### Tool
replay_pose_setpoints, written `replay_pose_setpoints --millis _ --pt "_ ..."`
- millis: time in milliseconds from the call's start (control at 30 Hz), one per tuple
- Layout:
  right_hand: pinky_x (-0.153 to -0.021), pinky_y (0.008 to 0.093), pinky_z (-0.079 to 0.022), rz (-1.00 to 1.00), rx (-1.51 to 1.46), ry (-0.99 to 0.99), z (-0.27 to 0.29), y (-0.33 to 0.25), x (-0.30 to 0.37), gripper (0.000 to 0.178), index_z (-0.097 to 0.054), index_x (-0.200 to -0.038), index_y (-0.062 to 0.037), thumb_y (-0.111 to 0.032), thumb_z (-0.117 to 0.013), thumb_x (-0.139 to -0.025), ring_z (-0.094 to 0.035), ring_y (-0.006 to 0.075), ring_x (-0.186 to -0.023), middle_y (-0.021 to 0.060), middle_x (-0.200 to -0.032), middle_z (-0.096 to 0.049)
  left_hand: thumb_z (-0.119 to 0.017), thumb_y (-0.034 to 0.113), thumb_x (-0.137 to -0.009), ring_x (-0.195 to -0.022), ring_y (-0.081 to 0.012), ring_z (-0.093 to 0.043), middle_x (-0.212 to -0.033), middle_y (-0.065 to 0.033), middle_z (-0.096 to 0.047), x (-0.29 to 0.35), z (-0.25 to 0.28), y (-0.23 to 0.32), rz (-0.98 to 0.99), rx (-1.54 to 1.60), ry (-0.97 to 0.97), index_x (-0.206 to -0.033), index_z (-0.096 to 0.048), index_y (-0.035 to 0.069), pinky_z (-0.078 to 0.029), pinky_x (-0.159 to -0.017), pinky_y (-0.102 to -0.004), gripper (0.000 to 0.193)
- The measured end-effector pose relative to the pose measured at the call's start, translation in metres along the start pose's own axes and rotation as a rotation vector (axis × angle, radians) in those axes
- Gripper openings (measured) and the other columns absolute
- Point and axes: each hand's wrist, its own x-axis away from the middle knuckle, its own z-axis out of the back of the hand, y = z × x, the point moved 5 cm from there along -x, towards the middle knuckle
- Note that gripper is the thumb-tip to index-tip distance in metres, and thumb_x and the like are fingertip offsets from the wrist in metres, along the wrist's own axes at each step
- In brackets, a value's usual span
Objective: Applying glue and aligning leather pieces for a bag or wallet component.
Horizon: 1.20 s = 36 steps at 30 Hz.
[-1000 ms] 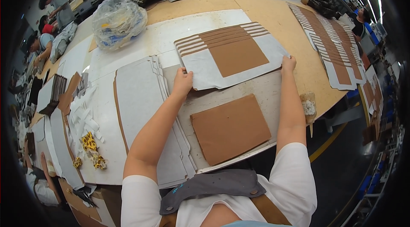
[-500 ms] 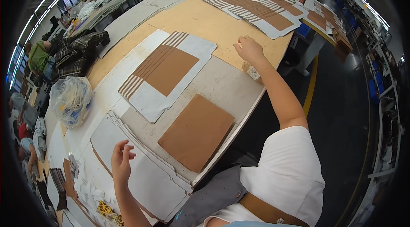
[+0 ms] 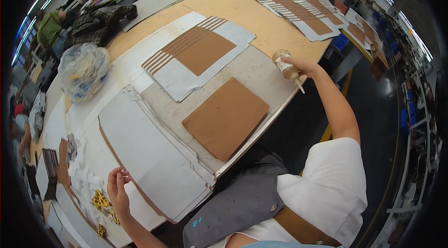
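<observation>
My right hand grips a small squeeze bottle with brownish, crusted sides over the table's right edge. Its thin nozzle tilts downward. To the left of it lies a flat brown rectangular sheet on the grey board. Beyond that sits a fanned stack of white panels with brown sections, their overlapping edges showing as stripes. My left hand is empty with loosely bent fingers apart, beside the left edge of a stack of large white sheets.
A clear plastic bag of scraps stands on the left, near dark plaid cloth. More fanned brown-and-white panels lie at the far right. White scraps and yellow patterned pieces lie at lower left. The table edge runs close to my body.
My right hand, empty before, has taken up the squeeze bottle and tipped its nozzle downward. My left hand has moved left and down. The whole view has shifted a little.
</observation>
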Motion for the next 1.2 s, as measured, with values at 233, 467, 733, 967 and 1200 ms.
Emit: replay_pose_setpoints --millis 233,467,733,967,1200 --pt "-0.063 0.0300 -0.050 0.343 -0.662 -0.427 -0.157 -0.124 0.056 0.057 -0.047 -0.118 -0.0076 -0.055 -0.050 -0.086 -0.063 0.0200 -0.083 0.0097 -0.095 -0.063 -0.047 0.013 -0.094 -0.080 -0.0110 -0.058 -0.086 -0.0058 -0.061 -0.030 0.007 -0.050 -0.116 0.063 0.169 -0.100 -0.058 -0.003 -0.047 -0.073 -0.0235 0.020" --pt "-0.053 0.0222 -0.045 0.518 -0.537 -0.827 -0.312 -0.211 0.082 0.060 -0.048 -0.115 -0.0092 -0.057 -0.057 -0.080 -0.060 0.0117 -0.078 0.0076 -0.095 -0.063 -0.052 0.006 -0.087 -0.077 -0.0176 -0.056 -0.085 -0.0081 -0.060 -0.026 0.004 -0.056 -0.257 -0.240 0.314 -0.095 -0.060 0.000 -0.045 -0.069 -0.0279 0.013" --pt "-0.051 0.0212 -0.043 0.545 -0.446 -0.737 -0.403 -0.247 0.065 0.047 -0.052 -0.105 -0.0096 -0.047 -0.065 -0.079 -0.055 0.0075 -0.067 0.0021 -0.086 -0.061 -0.052 0.004 -0.085 -0.078 -0.0204 -0.055 -0.089 -0.0090 -0.057 -0.029 0.004 -0.055 -0.284 -0.313 0.338 -0.094 -0.060 0.001 -0.045 -0.072 -0.0286 0.012" --pt "-0.042 0.0191 -0.029 0.471 -0.465 -0.733 -0.437 -0.262 0.053 0.044 -0.055 -0.091 -0.0127 -0.054 -0.063 -0.078 -0.039 0.0037 -0.044 -0.0030 -0.068 -0.056 -0.053 0.005 -0.084 -0.079 -0.0206 -0.054 -0.101 -0.0108 -0.050 -0.032 0.000 -0.067 -0.202 -0.287 0.330 -0.108 -0.053 0.002 -0.046 -0.074 -0.0308 0.024" --pt "-0.041 0.0199 -0.028 0.501 -0.493 -0.796 -0.471 -0.291 0.055 0.048 -0.054 -0.096 -0.0119 -0.056 -0.062 -0.078 -0.041 0.0041 -0.049 -0.0035 -0.069 -0.054 -0.053 0.003 -0.083 -0.076 -0.0171 -0.053 -0.102 -0.0097 -0.049 -0.033 0.000 -0.069 -0.113 -0.137 0.329 -0.108 -0.053 0.002 -0.047 -0.070 -0.0289 0.025"
